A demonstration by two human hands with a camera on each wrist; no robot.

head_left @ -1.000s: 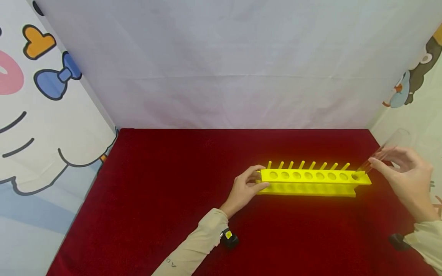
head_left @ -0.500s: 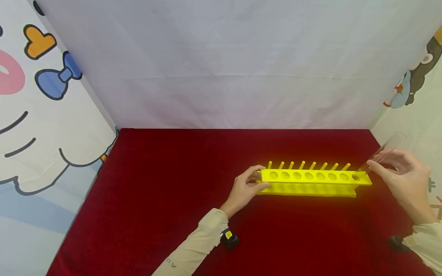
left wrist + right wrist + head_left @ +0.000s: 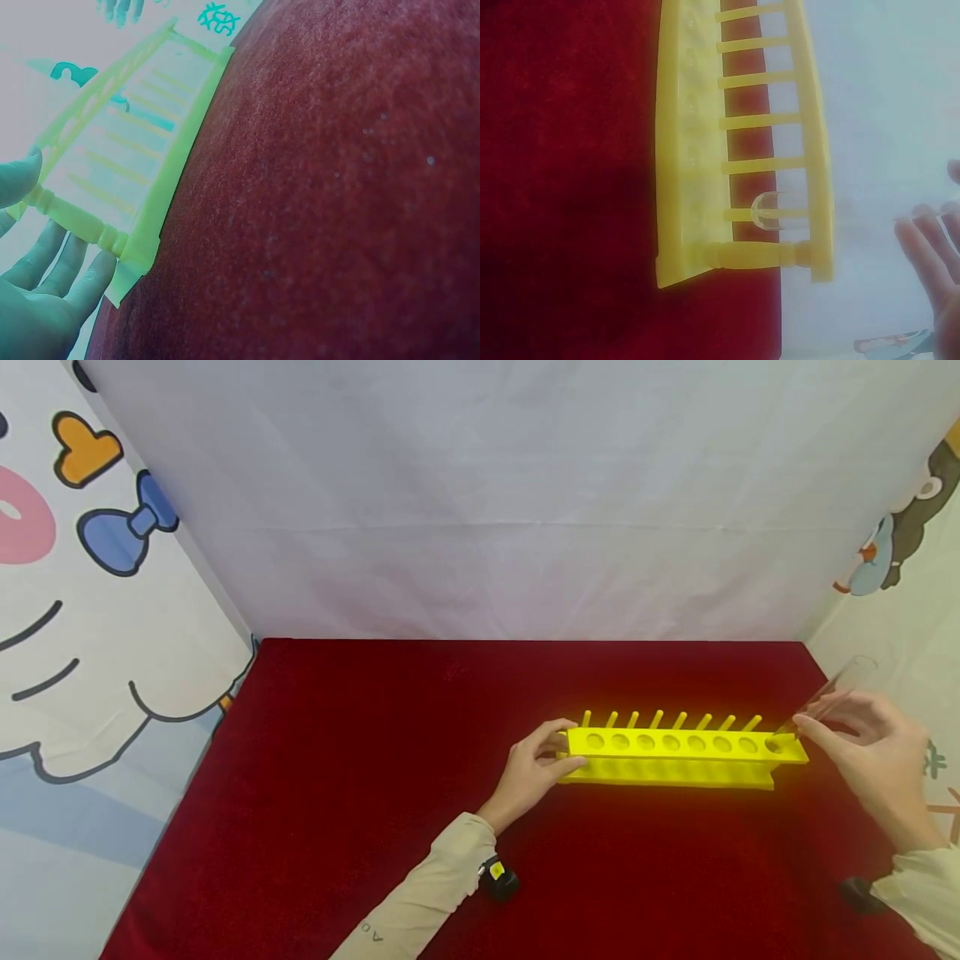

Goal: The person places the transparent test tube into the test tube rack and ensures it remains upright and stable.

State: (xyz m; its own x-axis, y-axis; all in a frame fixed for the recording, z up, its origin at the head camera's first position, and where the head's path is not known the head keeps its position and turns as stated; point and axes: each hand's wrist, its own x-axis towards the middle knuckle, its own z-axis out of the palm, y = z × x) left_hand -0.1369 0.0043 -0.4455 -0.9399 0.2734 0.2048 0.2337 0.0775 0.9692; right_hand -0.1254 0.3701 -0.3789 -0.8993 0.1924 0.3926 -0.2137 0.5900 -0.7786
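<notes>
A yellow test tube rack [image 3: 682, 755] with a row of round holes and upright pegs behind stands right of the middle of the table. At its left end my left hand [image 3: 528, 770] grips it, with the thumb at the top plate and the fingers by the end post [image 3: 75, 217]. My right hand [image 3: 873, 747] pinches a clear glass test tube [image 3: 853, 675], which leans to the right in the rightmost hole. In the right wrist view, the tube's rounded bottom [image 3: 765, 212] shows below the top plate, above the base.
A red cloth [image 3: 390, 760] covers the table. Behind it hangs a pale curtain [image 3: 480, 527]. Printed cartoon panels stand at the left [image 3: 97, 635] and right [image 3: 922, 610]. Wrist cameras are worn on both forearms.
My right hand has moved slightly left and down, and the test tube has slid a little lower in its hole. The left hand and the rack have stayed in place.
</notes>
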